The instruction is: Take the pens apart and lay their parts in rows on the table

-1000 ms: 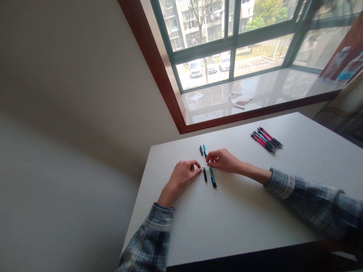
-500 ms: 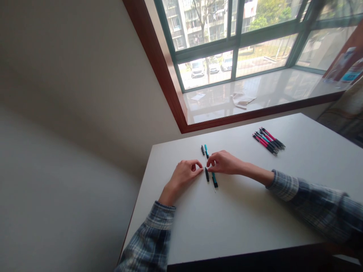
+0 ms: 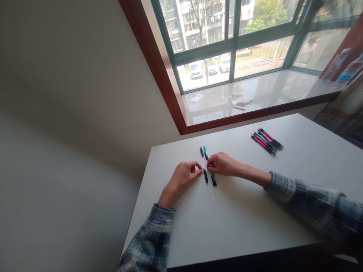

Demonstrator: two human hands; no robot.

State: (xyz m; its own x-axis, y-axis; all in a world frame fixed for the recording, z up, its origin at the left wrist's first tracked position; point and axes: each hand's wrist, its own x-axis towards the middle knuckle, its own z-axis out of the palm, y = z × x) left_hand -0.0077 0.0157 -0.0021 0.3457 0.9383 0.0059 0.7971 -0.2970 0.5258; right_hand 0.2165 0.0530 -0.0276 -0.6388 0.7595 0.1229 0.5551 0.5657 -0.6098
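On the white table, my left hand (image 3: 185,174) has thumb and forefinger pinched together at the top end of a black pen part (image 3: 205,176); anything between the fingertips is too small to make out. Close by on the other side, my right hand (image 3: 223,164) is also pinched, its fingertips over a thin white refill (image 3: 212,184). Whether it grips the refill cannot be seen. Beneath that hand a teal and black pen part (image 3: 213,180) lies partly hidden. Farther back rest a small black pen piece (image 3: 201,151) and a teal barrel piece (image 3: 205,152).
A row of pink, teal and black pens (image 3: 267,141) lies at the back right of the table (image 3: 227,223). Behind it, a cloth (image 3: 240,101) and a paper (image 3: 197,98) lie on the window sill. Bottles (image 3: 347,73) stand at the sill's right end.
The view has shifted slightly. More of the white refill now shows between the black part and the teal part. Both hands stay pinched in nearly the same place.
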